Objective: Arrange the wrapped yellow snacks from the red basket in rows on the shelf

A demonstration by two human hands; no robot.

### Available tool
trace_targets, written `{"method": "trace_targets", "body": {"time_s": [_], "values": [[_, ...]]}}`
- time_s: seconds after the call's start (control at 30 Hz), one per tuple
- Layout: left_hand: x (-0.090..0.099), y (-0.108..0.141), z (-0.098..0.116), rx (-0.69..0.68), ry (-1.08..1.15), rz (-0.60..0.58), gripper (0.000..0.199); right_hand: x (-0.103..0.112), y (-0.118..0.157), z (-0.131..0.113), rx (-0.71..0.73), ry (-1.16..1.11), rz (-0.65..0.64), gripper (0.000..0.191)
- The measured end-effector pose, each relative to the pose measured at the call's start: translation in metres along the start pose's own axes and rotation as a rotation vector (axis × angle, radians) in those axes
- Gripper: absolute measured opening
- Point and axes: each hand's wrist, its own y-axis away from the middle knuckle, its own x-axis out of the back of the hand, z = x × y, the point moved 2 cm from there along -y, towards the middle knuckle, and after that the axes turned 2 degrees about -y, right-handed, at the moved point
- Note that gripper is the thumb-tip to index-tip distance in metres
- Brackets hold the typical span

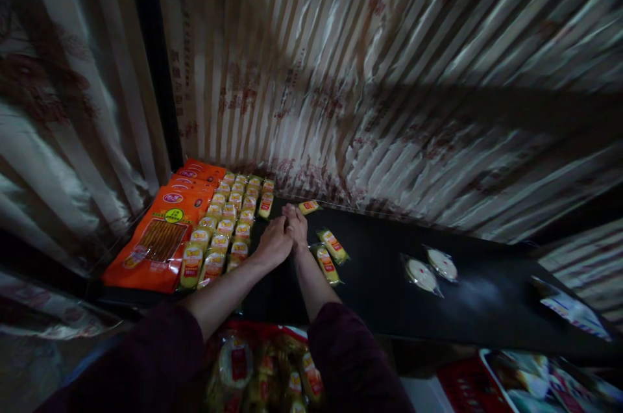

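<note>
Packets (225,226) of small, rounded yellow food stood in close rows on the left part of the black table (370,231), each sealed in a glossy clear wrapper with a label in white, red and orange. Those at the front showed nearly their whole length, while the ones behind were partly covered by their neighbours. Three more lay loose: one packet (308,206) rested just beside the right fingertips, near the back edge, and a slanted pair (333,245) lay to the right of the right wrist, red-and-orange labels upward, their clear wrapper ends spread past the yellow filling. The left hand (276,239) was curled against the right hand (298,226), whose fingers reached forward, only slightly bent; the two overlapped, and whether either had hold of a packet could not be told. Left of the rows, large orange bags (156,231) overlapped, the front one picturing brown sticks. Well apart on the right, two pale discs (422,275), each with a red mark, lay in clear wrapping. Crinkled striped sheeting (311,108) rose behind. Below the front edge, between dark sleeves (350,354), more wrapped goods (233,361) showed dimly.
</note>
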Motion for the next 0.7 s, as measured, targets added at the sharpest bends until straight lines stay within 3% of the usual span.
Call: {"method": "trace_targets", "body": {"time_s": [0.1,0.2,0.3,0.37,0.5,0.63,0.7], "values": [[-0.007,0.036,0.002,-0.043,0.051,-0.047,0.038,0.014,0.032,-0.021,-0.161,-0.163,-0.030,0.034],[-0.013,0.078,-0.005,-0.070,0.148,-0.126,0.036,0.031,0.080,-0.046,-0.166,-0.191,-0.047,0.034],[-0.019,0.121,-0.025,-0.118,0.269,-0.281,0.033,0.046,0.141,-0.054,-0.210,-0.206,-0.047,0.036],[-0.025,0.147,-0.046,-0.140,0.297,-0.367,0.033,0.052,0.183,-0.046,-0.261,-0.185,-0.059,0.035],[-0.039,0.189,-0.093,-0.058,0.125,-0.476,0.030,0.058,0.258,-0.013,-0.335,-0.066,-0.135,0.024],[-0.046,0.220,-0.125,-0.004,-0.135,-0.313,0.028,0.069,0.305,0.016,-0.332,0.131,-0.038,0.021],[-0.050,0.230,-0.134,0.008,-0.172,-0.277,0.030,0.069,0.317,0.023,-0.310,0.226,-0.060,0.020]]}}
